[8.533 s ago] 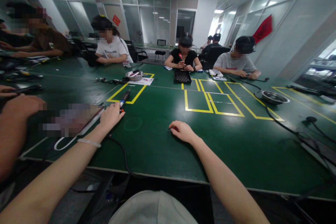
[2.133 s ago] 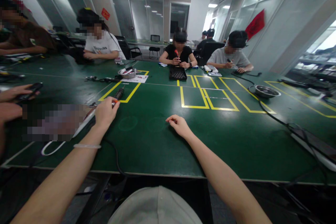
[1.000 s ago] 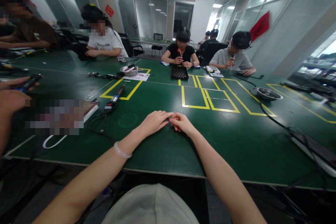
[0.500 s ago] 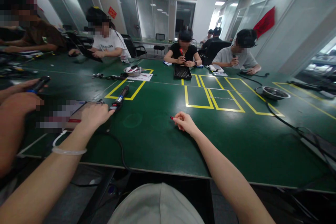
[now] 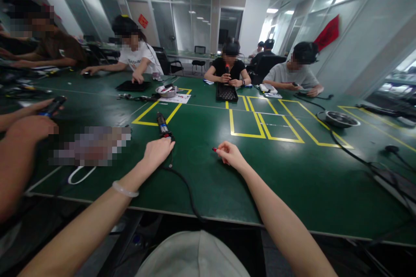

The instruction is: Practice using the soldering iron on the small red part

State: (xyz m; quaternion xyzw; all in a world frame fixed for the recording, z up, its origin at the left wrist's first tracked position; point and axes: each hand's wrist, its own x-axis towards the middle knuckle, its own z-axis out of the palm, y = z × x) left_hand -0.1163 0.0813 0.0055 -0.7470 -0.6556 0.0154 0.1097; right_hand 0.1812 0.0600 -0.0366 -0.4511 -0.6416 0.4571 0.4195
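Observation:
My left hand (image 5: 158, 152) is closed round the rear end of a corded electric screwdriver (image 5: 162, 124), with a black body and a blue band. The tool's tip points away from me, towards the yellow tape rectangle at the left. From its rear a black cord (image 5: 185, 186) runs over the table's near edge. To the right, my right hand (image 5: 230, 155) pinches a small red and black piece (image 5: 214, 149) between thumb and fingers, just above the green table (image 5: 208, 194). The piece is too small to name, and the fingers hide part of it.
A metal bowl (image 5: 166, 91) with small items stands on a paper sheet (image 5: 182, 98). Another bowl (image 5: 342, 119) is at the right beside cables. A co-worker's hands (image 5: 30, 127) hold a tool at the left. Black trays (image 5: 226, 93) and several people line the far side.
My left hand has come right from beside the blurred patch and taken hold of the screwdriver, which has shifted right. Across the table, a person has lowered a black tray flat.

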